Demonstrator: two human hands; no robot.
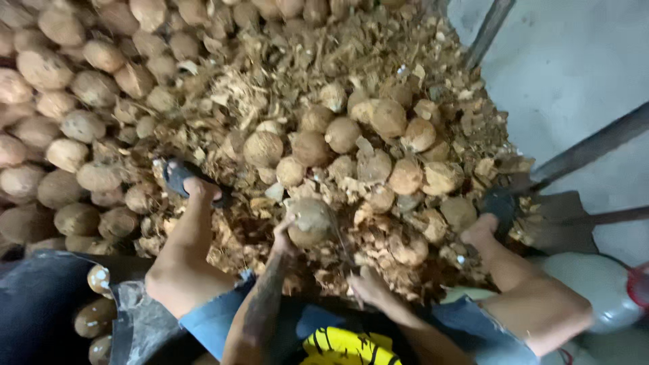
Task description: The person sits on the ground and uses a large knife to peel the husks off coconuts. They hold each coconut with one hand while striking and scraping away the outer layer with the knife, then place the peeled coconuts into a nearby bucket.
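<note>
My left hand (285, 238) grips a round, brown husked coconut (309, 222) just above a heap of husk scraps (284, 74). My right hand (368, 284) is closed below and to the right of it, around the handle of a thin blade (341, 245) that points up toward the coconut. The blade is blurred and partly hidden. Both forearms reach out from between my knees. My bare left leg (182, 263) and right leg (520, 290) spread to either side, with my feet in dark sandals resting on the scraps.
Several peeled coconuts (341, 134) lie on the scraps ahead, and a big stack of coconuts (61, 101) fills the left. A dark bag (40, 304) with coconuts sits lower left. Metal bars (588, 145), a flat metal piece (561, 216) and a pale container (595, 284) stand on the right.
</note>
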